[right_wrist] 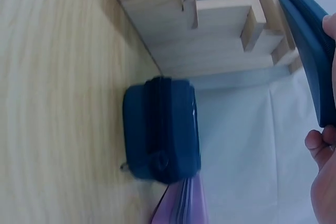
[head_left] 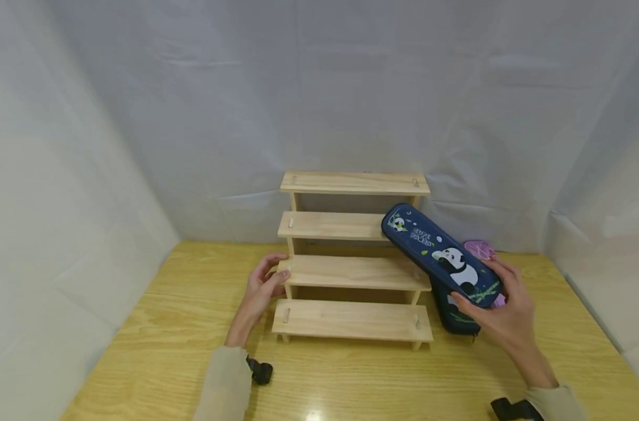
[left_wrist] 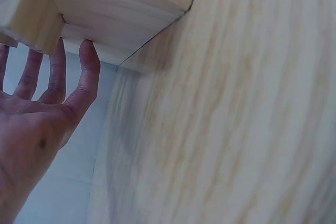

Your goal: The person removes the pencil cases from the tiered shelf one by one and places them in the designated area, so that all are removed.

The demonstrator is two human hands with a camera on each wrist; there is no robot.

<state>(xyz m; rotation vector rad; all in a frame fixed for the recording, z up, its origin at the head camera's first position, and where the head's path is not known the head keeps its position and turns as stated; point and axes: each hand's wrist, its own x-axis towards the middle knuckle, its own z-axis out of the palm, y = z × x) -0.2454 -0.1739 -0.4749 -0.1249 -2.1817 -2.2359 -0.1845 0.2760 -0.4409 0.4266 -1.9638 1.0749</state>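
Note:
A four-tier wooden step shelf point(head_left: 346, 272) stands on the table. My left hand point(head_left: 263, 280) holds its left end at the second tier from the bottom, thumb at the plank's end; in the left wrist view the fingertips point(left_wrist: 89, 48) reach the shelf's side. My right hand point(head_left: 509, 307) grips the lower right end of a dark blue panda pencil case point(head_left: 430, 245), thumb on the near edge and fingers on the far one. The case is raised and tilted, its far end overlapping the second-highest tier in the head view. Beneath it, a second dark blue pencil case point(right_wrist: 160, 129) sits right of the shelf.
A purple case point(head_left: 480, 249) lies behind the second blue case, partly hidden by the held one. The wood-grain table point(head_left: 156, 327) carries everything. Pale sheeting point(head_left: 351, 88) hangs behind the shelf and along both sides.

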